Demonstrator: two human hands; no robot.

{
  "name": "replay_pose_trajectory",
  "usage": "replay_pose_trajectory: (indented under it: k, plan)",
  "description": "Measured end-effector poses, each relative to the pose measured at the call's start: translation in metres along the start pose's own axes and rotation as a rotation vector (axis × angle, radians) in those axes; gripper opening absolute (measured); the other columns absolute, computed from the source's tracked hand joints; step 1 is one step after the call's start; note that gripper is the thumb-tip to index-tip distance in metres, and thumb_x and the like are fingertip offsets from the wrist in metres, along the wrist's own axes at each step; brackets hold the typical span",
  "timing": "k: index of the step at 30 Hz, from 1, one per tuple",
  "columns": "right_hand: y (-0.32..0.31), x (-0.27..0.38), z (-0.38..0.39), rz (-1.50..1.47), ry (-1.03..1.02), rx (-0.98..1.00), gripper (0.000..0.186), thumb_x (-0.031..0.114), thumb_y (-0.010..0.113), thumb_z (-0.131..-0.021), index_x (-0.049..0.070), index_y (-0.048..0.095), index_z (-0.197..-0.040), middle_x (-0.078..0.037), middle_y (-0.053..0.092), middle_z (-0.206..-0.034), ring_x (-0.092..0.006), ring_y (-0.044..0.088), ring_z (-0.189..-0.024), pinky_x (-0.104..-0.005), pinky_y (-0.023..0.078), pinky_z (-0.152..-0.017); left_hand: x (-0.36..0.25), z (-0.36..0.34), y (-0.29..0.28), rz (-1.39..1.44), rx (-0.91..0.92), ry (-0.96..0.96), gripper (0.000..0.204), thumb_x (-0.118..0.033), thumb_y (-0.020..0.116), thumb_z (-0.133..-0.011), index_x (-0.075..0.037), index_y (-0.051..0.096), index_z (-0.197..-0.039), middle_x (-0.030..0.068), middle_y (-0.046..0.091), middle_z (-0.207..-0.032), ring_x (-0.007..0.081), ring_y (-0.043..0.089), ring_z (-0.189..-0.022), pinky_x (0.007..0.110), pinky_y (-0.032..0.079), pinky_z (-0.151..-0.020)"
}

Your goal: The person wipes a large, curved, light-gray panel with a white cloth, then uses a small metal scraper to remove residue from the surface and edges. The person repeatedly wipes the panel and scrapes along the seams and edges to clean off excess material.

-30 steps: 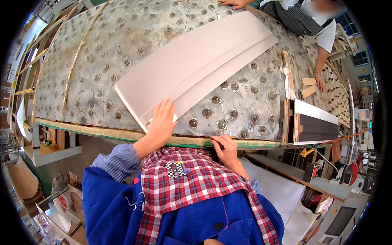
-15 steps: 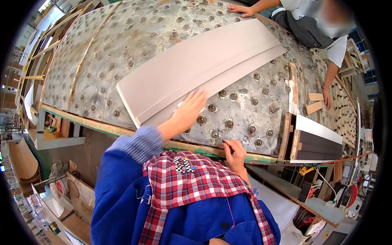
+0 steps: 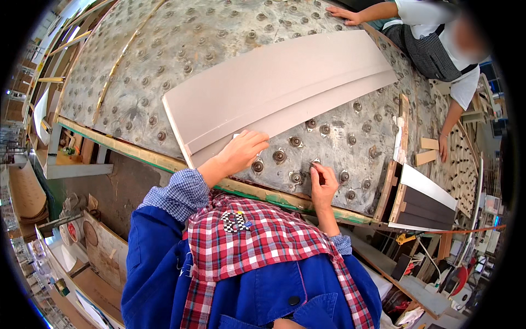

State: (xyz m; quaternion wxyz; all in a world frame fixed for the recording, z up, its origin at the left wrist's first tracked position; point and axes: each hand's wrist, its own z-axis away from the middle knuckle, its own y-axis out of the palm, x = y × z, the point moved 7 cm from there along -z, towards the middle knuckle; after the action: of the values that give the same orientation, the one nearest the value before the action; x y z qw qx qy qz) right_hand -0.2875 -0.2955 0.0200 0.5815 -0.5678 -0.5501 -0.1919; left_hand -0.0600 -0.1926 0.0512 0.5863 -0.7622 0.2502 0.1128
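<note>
Head view: left hand (image 3: 241,151) over a white item (image 3: 236,135) on the board (image 3: 274,82); right hand (image 3: 324,185) above the table (image 3: 118,104); hands apart, grips unclear.

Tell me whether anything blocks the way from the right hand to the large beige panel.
Nothing visible blocks it. The right hand and the panel's near long edge are separated only by a stretch of tabletop with a few round metal fittings in it; the left hand is at that edge, but farther left.
</note>
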Motion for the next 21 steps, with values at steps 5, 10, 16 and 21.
replay_pose_trajectory:
  k: [5, 10, 16, 21]
  plan:
    - [-0.002, 0.002, 0.002, 0.013, 0.002, -0.023, 0.015, 0.002, 0.069, -0.081, 0.001, 0.070, -0.096, -0.007, 0.060, -0.076, -0.0133, 0.055, -0.065, -0.0248, 0.043, -0.059, -0.002, 0.008, 0.000, -0.009, -0.071, 0.073, 0.029, 0.000, 0.062, -0.071, -0.001, 0.061, -0.099, 0.0107, 0.058, -0.109, 0.0280, 0.055, -0.100, 0.039, 0.046, -0.085]
    - [-0.003, 0.003, 0.003, 0.044, -0.005, -0.037, 0.014, 0.001, 0.069, -0.081, 0.002, 0.070, -0.095, -0.007, 0.060, -0.076, -0.0130, 0.055, -0.063, -0.0245, 0.043, -0.056, -0.001, 0.022, -0.007, 0.006, -0.104, 0.048, 0.026, 0.000, 0.060, -0.072, 0.000, 0.060, -0.098, 0.0121, 0.058, -0.107, 0.0291, 0.056, -0.099, 0.039, 0.046, -0.085]
    - [0.001, 0.011, 0.002, 0.064, -0.070, -0.048, 0.014, 0.001, 0.069, -0.081, 0.002, 0.070, -0.095, -0.006, 0.059, -0.075, -0.0120, 0.053, -0.061, -0.0242, 0.042, -0.054, -0.003, -0.009, 0.004, -0.041, -0.110, 0.023, 0.034, 0.002, 0.064, -0.067, -0.001, 0.059, -0.101, 0.0126, 0.057, -0.111, 0.0299, 0.056, -0.103, 0.040, 0.046, -0.086]
    - [-0.002, 0.003, 0.004, 0.054, -0.013, -0.040, 0.014, 0.000, 0.069, -0.081, 0.002, 0.069, -0.095, -0.006, 0.059, -0.074, -0.0118, 0.052, -0.060, -0.0242, 0.041, -0.053, -0.008, -0.020, 0.007, -0.059, -0.114, 0.044, 0.031, 0.003, 0.060, -0.071, 0.000, 0.059, -0.102, 0.0134, 0.057, -0.111, 0.0304, 0.056, -0.103, 0.040, 0.046, -0.086]
